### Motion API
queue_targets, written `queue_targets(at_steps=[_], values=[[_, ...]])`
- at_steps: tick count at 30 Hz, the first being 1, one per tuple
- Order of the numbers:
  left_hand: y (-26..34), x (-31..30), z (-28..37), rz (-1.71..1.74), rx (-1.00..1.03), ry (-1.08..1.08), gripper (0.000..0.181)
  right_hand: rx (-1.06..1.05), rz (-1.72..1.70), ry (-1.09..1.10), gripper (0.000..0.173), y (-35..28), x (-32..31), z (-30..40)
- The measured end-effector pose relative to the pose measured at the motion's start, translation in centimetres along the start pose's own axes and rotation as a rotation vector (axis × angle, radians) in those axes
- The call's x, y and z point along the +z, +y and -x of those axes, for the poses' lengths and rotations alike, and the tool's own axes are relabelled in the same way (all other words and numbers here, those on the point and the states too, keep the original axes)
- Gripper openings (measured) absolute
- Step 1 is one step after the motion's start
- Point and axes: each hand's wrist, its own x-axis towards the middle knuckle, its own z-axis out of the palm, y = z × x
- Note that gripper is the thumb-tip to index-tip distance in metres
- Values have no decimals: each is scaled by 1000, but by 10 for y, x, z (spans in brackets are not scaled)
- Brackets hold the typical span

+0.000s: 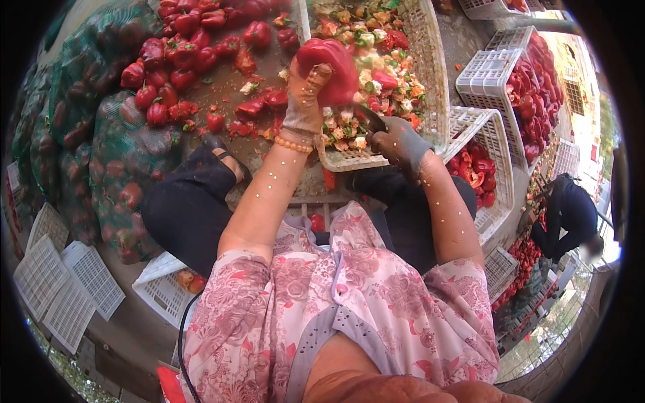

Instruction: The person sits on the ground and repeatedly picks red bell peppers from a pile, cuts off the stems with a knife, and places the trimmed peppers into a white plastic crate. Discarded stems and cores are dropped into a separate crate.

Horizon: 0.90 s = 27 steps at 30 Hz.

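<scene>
My left hand [305,98], in a stained work glove, grips a large red bell pepper [333,70] over the near left part of a plastic crate [428,65]. That crate holds cut pepper cores, seeds and green stems [388,75]. In my gloved right hand [400,143] is a knife [370,118], its dark blade pointing up and left towards the pepper. A small gap seems to lie between blade and pepper. The pepper's underside is hidden from me. Pale seeds stick to both my forearms.
Whole red peppers [186,55] are heaped on the ground at the upper left, beside green mesh sacks [126,176] of peppers. A white crate [496,201] at my right holds red peppers. More filled crates [489,75] stand beyond. Another person [569,216] bends over at far right.
</scene>
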Motion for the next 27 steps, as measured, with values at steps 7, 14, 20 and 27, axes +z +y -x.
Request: queue_targets(at_steps=[7, 14, 20, 27], values=[[1, -9, -7, 235, -392, -21, 46, -30, -693, 134, 40, -18, -24, 1], [-22, 4, 17, -942, 341, -429, 104, -37, -765, -56, 51, 8, -14, -23], [41, 37, 27, -1377, 372, -631, 91, -131, -771, -172, 45, 26, -10, -21], [42, 29, 42, -1294, 456, -555, 72, -143, -905, -330, 32, 22, -2, -11]])
